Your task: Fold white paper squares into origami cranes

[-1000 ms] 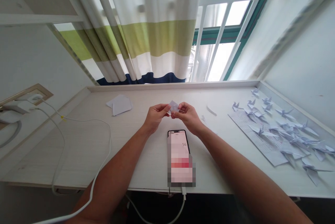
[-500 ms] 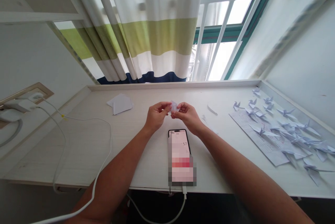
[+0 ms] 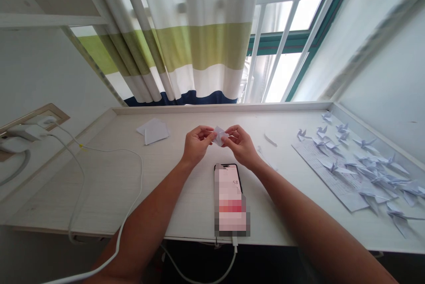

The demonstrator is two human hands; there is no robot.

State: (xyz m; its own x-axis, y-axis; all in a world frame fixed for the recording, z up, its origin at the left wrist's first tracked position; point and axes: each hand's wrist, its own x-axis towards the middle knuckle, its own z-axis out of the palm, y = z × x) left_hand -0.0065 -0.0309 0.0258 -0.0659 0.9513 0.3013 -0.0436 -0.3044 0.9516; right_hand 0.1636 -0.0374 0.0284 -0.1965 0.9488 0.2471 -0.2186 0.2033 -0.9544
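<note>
Between my two hands, above the middle of the white desk (image 3: 186, 195), is a small piece of folded white paper (image 3: 219, 136). My left hand (image 3: 197, 144) pinches its left side between thumb and fingers. On the right side, my right hand (image 3: 239, 144) grips it the same way. Creases and a pointed top show on the paper, while its lower edges are partly covered by my fingertips. Just below my hands lies a phone (image 3: 229, 186) with a lit, partly blurred screen.
Several folded paper cranes (image 3: 365, 169) spread over the right side, some on a printed sheet (image 3: 322, 177). Paper squares (image 3: 156, 133) lie at the back left. Paper strips (image 3: 270, 139) rest right of my hands. A white cable (image 3: 141, 173) crosses the left side and my left forearm.
My fingers have spread slightly apart on the folded paper, and more of its surface shows now. The number on the phone screen went from 57 to 58.
</note>
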